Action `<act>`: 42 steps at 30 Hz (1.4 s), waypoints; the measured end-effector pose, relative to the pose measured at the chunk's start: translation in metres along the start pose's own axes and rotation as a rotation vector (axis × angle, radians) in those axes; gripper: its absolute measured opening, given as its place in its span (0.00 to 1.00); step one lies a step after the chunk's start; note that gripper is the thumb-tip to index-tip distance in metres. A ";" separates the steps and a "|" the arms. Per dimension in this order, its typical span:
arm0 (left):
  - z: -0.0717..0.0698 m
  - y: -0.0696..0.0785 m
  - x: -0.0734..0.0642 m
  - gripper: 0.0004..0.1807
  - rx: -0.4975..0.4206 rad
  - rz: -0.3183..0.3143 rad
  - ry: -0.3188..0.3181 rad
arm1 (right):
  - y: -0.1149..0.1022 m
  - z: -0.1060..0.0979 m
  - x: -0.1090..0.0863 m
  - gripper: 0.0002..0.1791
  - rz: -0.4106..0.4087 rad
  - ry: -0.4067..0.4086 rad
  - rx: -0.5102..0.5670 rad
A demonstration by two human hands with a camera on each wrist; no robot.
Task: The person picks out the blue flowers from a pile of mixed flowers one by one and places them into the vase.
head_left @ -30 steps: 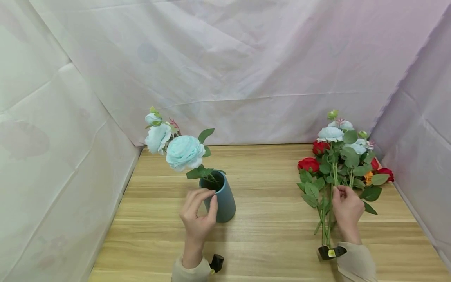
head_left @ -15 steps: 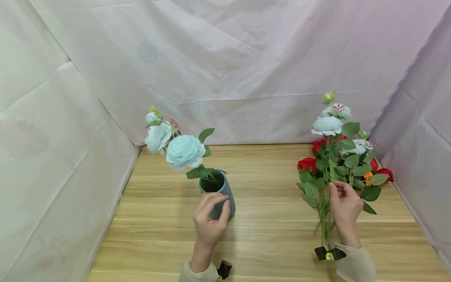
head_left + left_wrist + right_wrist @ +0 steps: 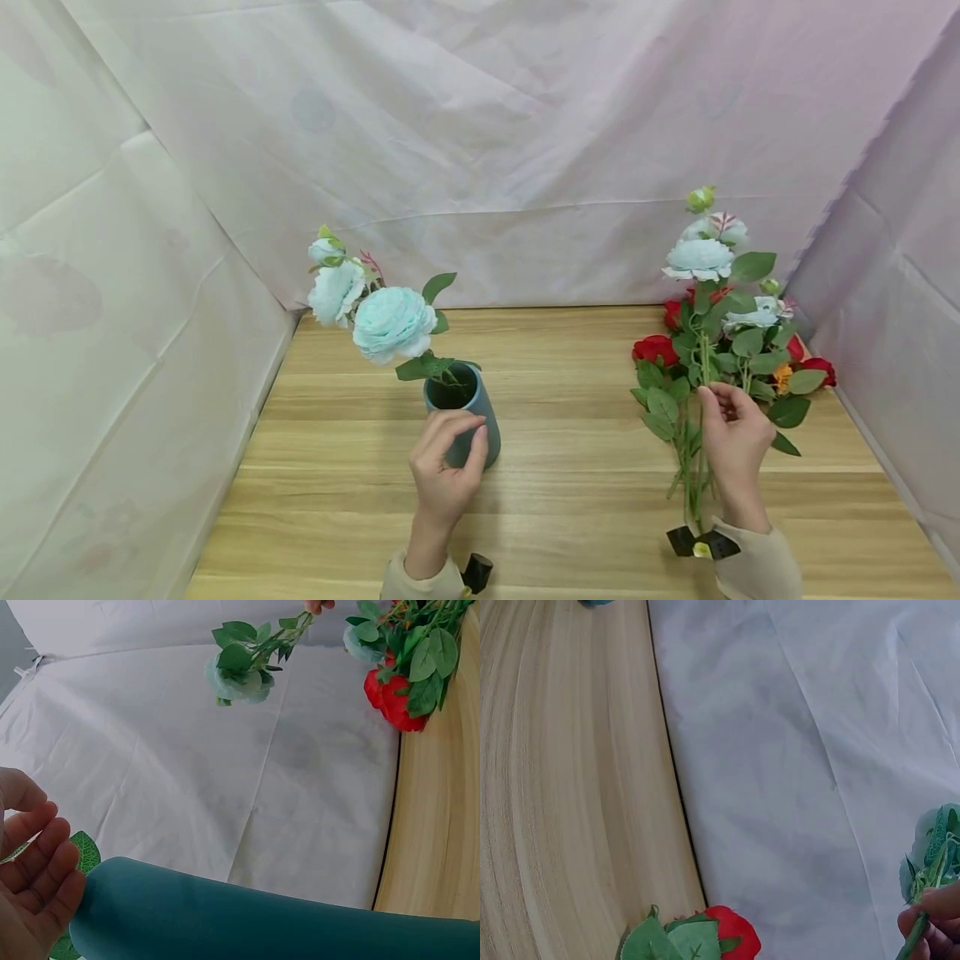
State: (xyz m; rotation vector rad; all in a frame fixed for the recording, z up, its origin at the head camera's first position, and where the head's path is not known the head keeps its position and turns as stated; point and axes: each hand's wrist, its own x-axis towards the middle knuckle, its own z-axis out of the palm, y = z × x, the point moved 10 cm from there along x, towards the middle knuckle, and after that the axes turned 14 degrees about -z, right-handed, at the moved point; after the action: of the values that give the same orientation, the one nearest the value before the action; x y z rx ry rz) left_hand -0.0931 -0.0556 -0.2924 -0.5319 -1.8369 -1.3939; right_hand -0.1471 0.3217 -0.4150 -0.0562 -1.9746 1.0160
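Observation:
A blue-green vase (image 3: 491,432) stands at the table's middle left, holding a stem of pale blue artificial flowers (image 3: 393,325) that leans left. My left hand (image 3: 446,475) is in front of the vase, fingers loosely bent, thumb and forefinger apart with nothing between them. The left wrist view shows its fingertips right at the vase's end. My right hand (image 3: 738,433) pinches the green stem of a second pale blue artificial flower (image 3: 699,259) between thumb and fingers. Its blooms stand above the pile at the right, and the right wrist view shows the pinch at the edge.
A pile of artificial flowers lies at the right: red roses (image 3: 656,350), another pale blue flower (image 3: 753,312) and an orange bloom (image 3: 782,379), stems toward me. White cloth (image 3: 480,150) hangs behind the wooden table (image 3: 570,500) and on both sides.
My right hand has raised the pale blue flower up from the pile and slightly left. My left hand has moved right and a little toward me, in front of the vase.

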 end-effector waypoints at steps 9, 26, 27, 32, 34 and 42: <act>0.001 -0.003 -0.002 0.04 0.000 0.012 -0.004 | -0.003 0.000 0.000 0.06 0.029 -0.014 0.006; 0.015 -0.022 -0.022 0.05 0.001 0.000 -0.062 | -0.009 0.011 -0.008 0.07 0.120 -0.058 0.081; 0.016 -0.023 -0.022 0.05 -0.002 0.000 -0.065 | -0.010 0.012 -0.009 0.07 0.131 -0.059 0.096; 0.022 -0.028 -0.025 0.06 -0.002 -0.013 -0.085 | -0.022 0.019 -0.013 0.09 0.152 -0.084 0.144; 0.024 -0.029 -0.026 0.06 0.000 -0.019 -0.092 | -0.029 0.021 -0.012 0.09 0.135 -0.087 0.162; 0.030 -0.026 -0.026 0.08 -0.018 -0.022 -0.112 | -0.048 0.029 -0.009 0.06 0.065 -0.075 0.211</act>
State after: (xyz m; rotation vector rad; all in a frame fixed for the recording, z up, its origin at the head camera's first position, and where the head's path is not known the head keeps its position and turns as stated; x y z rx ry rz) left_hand -0.1048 -0.0325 -0.3319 -0.6119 -1.9255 -1.4218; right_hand -0.1471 0.2676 -0.3970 0.0350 -1.9316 1.2799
